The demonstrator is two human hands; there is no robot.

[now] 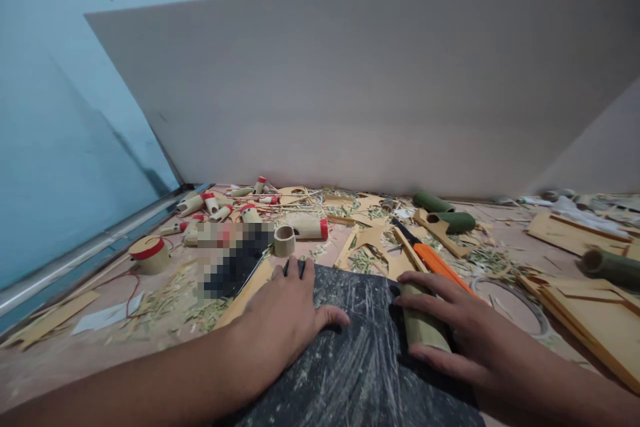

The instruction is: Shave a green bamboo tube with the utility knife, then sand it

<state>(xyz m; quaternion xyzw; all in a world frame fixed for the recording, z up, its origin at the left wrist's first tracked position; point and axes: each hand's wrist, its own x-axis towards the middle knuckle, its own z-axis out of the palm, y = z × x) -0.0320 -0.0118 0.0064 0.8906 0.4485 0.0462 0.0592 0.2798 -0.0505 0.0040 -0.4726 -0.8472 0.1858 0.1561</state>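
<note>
My left hand (280, 320) lies flat on the upper left edge of a black, dust-streaked sheet that looks like sandpaper (360, 353), its thumb stretched out and nothing gripped. On the sheet's right side, my right hand (460, 327) is wrapped round a short, pale bamboo tube (423, 323), which lies on its side with its near end showing. Just beyond my left fingertips stands a small bamboo ring (285, 241). Behind it lies a longer bamboo piece with a red end (307, 227).
An orange-handled tool (440, 267) lies beyond my right hand. Green bamboo tubes (453, 222), a roll of tape (515, 307) and wooden boards (595, 320) are on the right. Red-ended bamboo pieces (150, 255) and shavings litter the left. A white panel (375, 93) stands behind.
</note>
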